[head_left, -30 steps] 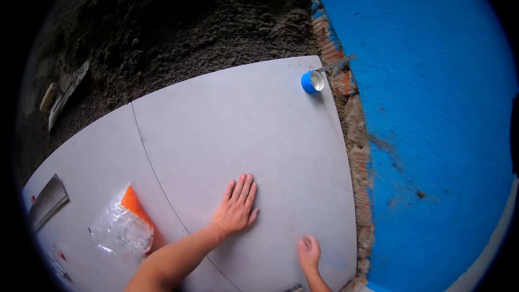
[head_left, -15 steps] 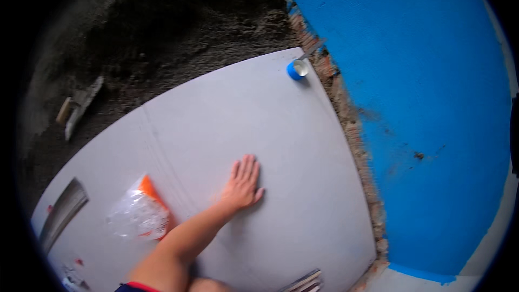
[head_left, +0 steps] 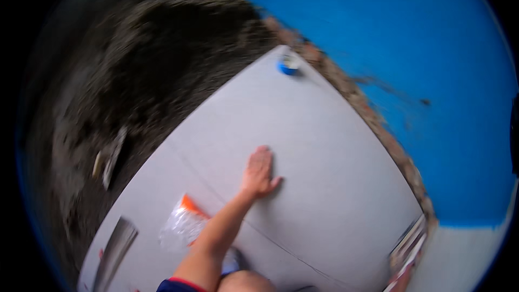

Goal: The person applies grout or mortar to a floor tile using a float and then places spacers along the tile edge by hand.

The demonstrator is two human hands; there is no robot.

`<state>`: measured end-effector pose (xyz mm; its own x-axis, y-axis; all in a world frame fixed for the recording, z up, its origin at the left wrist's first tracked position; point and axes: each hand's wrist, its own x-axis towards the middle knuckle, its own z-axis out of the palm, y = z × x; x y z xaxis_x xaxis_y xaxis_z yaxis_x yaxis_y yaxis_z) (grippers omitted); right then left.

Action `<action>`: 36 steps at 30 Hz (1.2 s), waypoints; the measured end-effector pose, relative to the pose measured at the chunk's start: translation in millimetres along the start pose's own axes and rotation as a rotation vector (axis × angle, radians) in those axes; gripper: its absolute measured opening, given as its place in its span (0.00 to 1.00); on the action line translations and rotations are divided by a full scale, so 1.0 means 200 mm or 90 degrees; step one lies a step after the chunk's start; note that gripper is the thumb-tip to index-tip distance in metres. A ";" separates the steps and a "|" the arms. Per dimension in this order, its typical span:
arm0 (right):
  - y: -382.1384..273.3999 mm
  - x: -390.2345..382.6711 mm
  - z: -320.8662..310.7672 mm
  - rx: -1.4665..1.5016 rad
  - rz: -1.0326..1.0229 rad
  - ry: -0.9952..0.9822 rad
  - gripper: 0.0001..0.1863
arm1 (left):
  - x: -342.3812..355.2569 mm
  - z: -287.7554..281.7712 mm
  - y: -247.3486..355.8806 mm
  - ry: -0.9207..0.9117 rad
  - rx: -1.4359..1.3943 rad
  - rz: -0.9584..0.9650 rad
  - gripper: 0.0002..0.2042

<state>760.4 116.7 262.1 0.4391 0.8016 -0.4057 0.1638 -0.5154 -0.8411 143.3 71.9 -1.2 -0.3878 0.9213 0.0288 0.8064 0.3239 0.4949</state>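
Note:
My left hand (head_left: 261, 173) lies palm down on a large light grey panel (head_left: 324, 146), its fingers stretched out and the thumb apart. Nothing is held in it. Beside my forearm sits a clear plastic bag (head_left: 175, 231) with something orange in it, partly covered by the arm. My right hand is out of sight. At the panel's far corner stands a small round blue thing with a pale top (head_left: 288, 65), blurred, perhaps a tape roll or a small tub.
A trowel (head_left: 112, 159) rests on rough dark mortar (head_left: 140, 92) to the left. Broken brick edging (head_left: 373, 113) runs between the panel and a blue surface (head_left: 432, 48). A grey metal strip (head_left: 114, 251) lies lower left; striped pieces (head_left: 408, 243) lie lower right. My knee (head_left: 246, 282) shows below.
The view has turned, so the panel and surroundings appear rotated counterclockwise. My left hand still lies flat on the panel, its fingers now looking closer together.

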 end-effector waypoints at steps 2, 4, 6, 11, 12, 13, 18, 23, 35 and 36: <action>-0.35 -0.02 -0.02 -0.017 -0.113 -0.082 0.24 | -0.01 -0.03 0.00 -0.008 0.073 -0.002 0.45; -0.65 0.03 0.09 0.015 -0.274 0.123 0.24 | 0.01 0.00 0.05 -0.025 0.087 0.005 0.46; -0.82 0.18 0.13 0.035 -0.351 0.129 0.23 | 0.02 -0.01 0.07 -0.035 0.104 0.008 0.46; -0.17 0.75 0.78 0.037 -0.418 0.302 0.27 | 0.02 -0.02 0.10 -0.081 0.167 -0.026 0.46; 0.12 0.83 0.84 -0.041 -0.378 0.275 0.30 | 0.04 0.01 0.15 -0.086 0.151 -0.006 0.46; 0.36 0.90 0.84 -0.115 -0.278 0.218 0.34 | 0.07 0.05 0.22 -0.091 0.133 0.015 0.46; -0.15 0.71 1.37 -0.229 0.099 -0.217 0.33 | 0.03 -0.01 0.12 -0.068 0.144 0.007 0.46; -0.82 0.05 1.37 -0.207 -0.150 -0.163 0.29 | 0.02 -0.03 0.06 -0.074 0.162 -0.011 0.47; -0.34 0.38 2.27 -0.351 -0.049 -0.313 0.33 | 0.06 -0.02 0.10 -0.112 0.128 0.043 0.45; -0.48 0.33 2.26 -0.327 -0.039 -0.352 0.31 | 0.06 -0.03 0.10 -0.113 0.131 0.038 0.45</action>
<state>374.0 355.8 153.9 -0.0688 0.7989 -0.5975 0.6247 -0.4325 -0.6502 151.2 87.6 14.6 -0.2664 0.9577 -0.1089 0.9066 0.2873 0.3092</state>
